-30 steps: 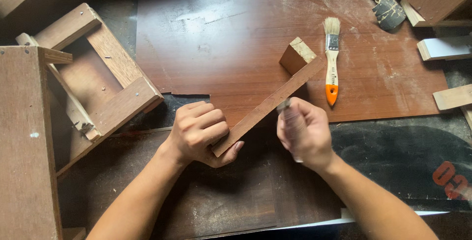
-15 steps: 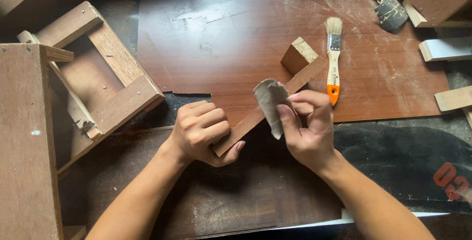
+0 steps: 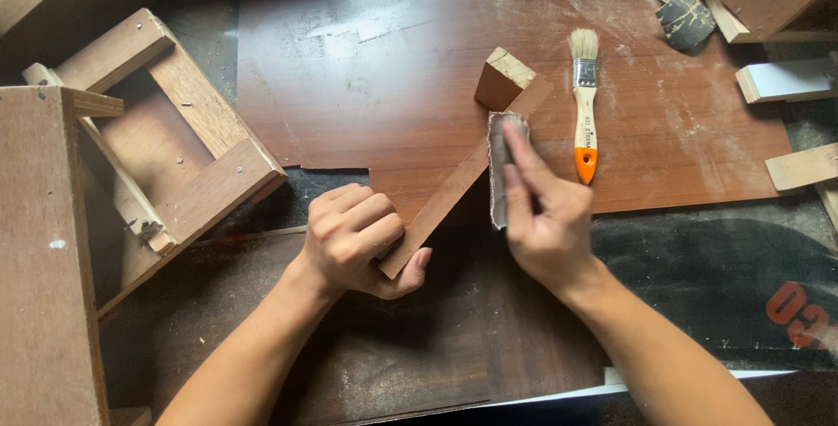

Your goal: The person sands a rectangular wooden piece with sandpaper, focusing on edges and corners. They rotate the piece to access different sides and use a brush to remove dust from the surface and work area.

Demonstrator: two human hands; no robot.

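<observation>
Sanding step: left hand [image 3: 358, 238] clamps long reddish-brown wooden strip [image 3: 458, 186] near counter's front edge — right hand [image 3: 546, 216] fingers press grey sandpaper sheet [image 3: 499, 164] flat on it; next stroke needs steady pressure along the strip.

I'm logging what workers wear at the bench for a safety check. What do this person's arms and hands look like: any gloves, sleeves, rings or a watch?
Both forearms are bare as far as the picture shows, with no sleeves in view. The left hand and the right hand wear no gloves. No ring, watch or wristband shows on either, and no markings.
</observation>
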